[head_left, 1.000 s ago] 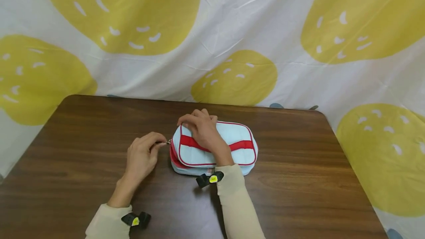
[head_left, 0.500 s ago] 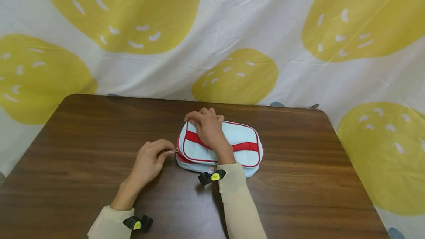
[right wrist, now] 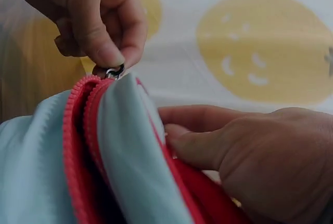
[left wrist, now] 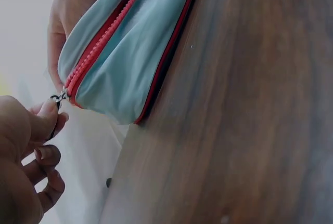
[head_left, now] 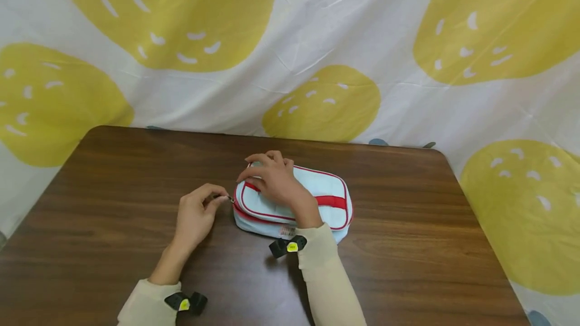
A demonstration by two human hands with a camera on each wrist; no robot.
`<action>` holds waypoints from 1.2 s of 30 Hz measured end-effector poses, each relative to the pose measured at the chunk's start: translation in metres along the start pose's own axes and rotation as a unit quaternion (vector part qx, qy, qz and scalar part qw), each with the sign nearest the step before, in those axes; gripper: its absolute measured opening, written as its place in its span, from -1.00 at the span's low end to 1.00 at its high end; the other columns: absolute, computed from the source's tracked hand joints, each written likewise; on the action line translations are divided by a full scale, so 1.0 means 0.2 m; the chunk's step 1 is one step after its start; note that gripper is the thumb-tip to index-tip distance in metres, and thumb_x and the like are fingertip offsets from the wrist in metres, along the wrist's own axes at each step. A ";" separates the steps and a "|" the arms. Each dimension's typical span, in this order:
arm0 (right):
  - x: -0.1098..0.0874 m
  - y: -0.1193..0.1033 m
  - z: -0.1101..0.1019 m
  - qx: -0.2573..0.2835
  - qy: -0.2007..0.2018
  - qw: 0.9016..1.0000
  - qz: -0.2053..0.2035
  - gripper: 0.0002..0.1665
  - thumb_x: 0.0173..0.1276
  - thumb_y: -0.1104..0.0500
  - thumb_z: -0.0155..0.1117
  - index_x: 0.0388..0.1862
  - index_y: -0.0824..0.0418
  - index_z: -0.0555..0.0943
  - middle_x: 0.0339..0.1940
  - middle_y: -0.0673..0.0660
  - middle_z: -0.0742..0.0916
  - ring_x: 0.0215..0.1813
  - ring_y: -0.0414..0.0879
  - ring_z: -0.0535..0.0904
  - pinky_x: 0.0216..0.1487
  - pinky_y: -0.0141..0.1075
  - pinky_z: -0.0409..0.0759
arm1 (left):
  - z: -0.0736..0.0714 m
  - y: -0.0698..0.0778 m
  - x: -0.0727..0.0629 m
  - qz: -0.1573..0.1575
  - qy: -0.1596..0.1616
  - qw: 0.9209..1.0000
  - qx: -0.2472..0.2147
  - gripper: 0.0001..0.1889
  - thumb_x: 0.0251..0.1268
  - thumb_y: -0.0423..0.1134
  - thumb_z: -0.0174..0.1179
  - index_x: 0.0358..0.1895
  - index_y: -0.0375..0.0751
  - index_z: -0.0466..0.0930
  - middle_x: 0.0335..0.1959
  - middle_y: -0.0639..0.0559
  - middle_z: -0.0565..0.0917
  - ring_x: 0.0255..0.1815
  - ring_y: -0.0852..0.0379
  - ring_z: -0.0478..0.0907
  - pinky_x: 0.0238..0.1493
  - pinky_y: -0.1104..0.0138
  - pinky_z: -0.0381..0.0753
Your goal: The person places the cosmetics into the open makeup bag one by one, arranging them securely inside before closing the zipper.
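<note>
A light blue pouch (head_left: 319, 180) with red piping and a red strap (head_left: 331, 201) lies on the table. Its red zipper (left wrist: 106, 37) is parted along the front side, as the left wrist view shows. At the pouch's left end, my left hand (head_left: 196, 215) pinches the zipper pull (left wrist: 58, 98) between thumb and forefinger. My right hand (head_left: 278, 182) lies over the pouch's top left part, fingers bent over its far left edge. In the right wrist view its thumb (right wrist: 195, 146) and forefinger hold the pouch's fabric near the zipper end; part of the strap is hidden beneath this hand.
The brown wooden table (head_left: 408, 245) extends on all sides of the pouch. Behind its far edge hangs a white cloth (head_left: 195, 99) with a yellow fruit print. Each sleeve cuff carries a small black camera.
The pouch and both hands shifted slightly right, then back left. My right hand's fingers have moved further over the pouch's left end. My left hand keeps hold of the zipper pull.
</note>
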State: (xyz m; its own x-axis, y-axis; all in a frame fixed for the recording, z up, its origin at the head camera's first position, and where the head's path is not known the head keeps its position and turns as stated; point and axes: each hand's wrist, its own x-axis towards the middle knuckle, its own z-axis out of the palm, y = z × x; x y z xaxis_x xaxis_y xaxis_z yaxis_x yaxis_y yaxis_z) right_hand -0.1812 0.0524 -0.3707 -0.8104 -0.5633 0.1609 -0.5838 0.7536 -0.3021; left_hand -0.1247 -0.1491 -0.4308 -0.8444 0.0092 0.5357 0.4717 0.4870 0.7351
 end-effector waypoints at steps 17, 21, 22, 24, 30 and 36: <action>0.24 0.01 -0.19 -0.043 -0.257 0.960 -0.104 -0.68 0.22 -0.06 0.38 -0.03 -0.29 0.62 0.08 -0.25 0.52 0.14 -0.13 0.21 0.05 -0.15 0.14 | 0.00 -0.04 0.03 -0.022 0.031 0.999 0.031 -0.86 0.00 -0.45 0.41 -0.45 -0.15 0.66 -0.59 0.15 0.58 -0.68 0.25 0.30 -0.63 0.48 0.23; 0.28 0.06 -0.17 0.009 -0.274 0.956 -0.105 -0.75 0.17 -0.12 0.40 -0.16 -0.27 0.62 -0.05 -0.25 0.52 -0.03 -0.17 0.25 -0.04 -0.19 0.15 | 0.00 -0.05 0.04 -0.028 0.037 0.998 0.030 -0.85 0.00 -0.46 0.41 -0.45 -0.13 0.68 -0.56 0.14 0.60 -0.68 0.25 0.31 -0.62 0.48 0.23; 0.29 0.07 -0.16 0.021 -0.275 0.955 -0.107 -0.76 0.16 -0.13 0.40 -0.18 -0.25 0.61 -0.09 -0.24 0.53 -0.05 -0.17 0.26 -0.05 -0.19 0.15 | 0.00 -0.06 0.04 -0.027 0.040 0.998 0.030 -0.85 0.00 -0.47 0.41 -0.45 -0.13 0.68 -0.55 0.13 0.61 -0.68 0.25 0.31 -0.62 0.49 0.23; 0.30 0.08 -0.14 0.043 -0.279 0.953 -0.107 -0.78 0.17 -0.13 0.39 -0.22 -0.22 0.59 -0.20 -0.23 0.56 -0.08 -0.16 0.27 -0.06 -0.17 0.15 | 0.00 -0.06 0.04 -0.026 0.048 0.998 0.030 -0.84 -0.02 -0.48 0.41 -0.45 -0.14 0.68 -0.54 0.13 0.62 -0.67 0.25 0.31 -0.61 0.49 0.22; 0.30 0.14 -0.10 0.083 -0.278 0.951 -0.105 -0.84 0.28 -0.08 0.31 -0.29 -0.14 0.51 -0.39 -0.17 0.53 -0.13 -0.13 0.27 -0.11 -0.14 0.13 | 0.00 -0.06 0.05 -0.030 0.049 0.998 0.017 -0.85 -0.03 -0.48 0.42 -0.45 -0.16 0.69 -0.58 0.11 0.60 -0.68 0.26 0.30 -0.63 0.48 0.22; 0.28 0.23 -0.11 0.122 -0.235 0.959 -0.101 -0.88 0.33 -0.01 0.29 -0.23 -0.07 0.55 -0.38 -0.16 0.52 -0.21 -0.16 0.30 -0.13 -0.23 0.19 | 0.01 -0.04 0.06 -0.017 0.048 0.998 0.024 -0.86 -0.04 -0.46 0.43 -0.44 -0.17 0.71 -0.57 0.10 0.62 -0.67 0.26 0.32 -0.60 0.47 0.24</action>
State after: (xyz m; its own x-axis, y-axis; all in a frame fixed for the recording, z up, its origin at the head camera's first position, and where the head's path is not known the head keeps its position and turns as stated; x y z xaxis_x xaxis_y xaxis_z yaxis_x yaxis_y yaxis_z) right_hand -0.2551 0.0628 -0.3554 -0.5364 -0.8235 -0.1849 -0.6518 0.5434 -0.5290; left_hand -0.1395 -0.1512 -0.4308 -0.8301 -0.0899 0.5504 0.4296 0.5262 0.7339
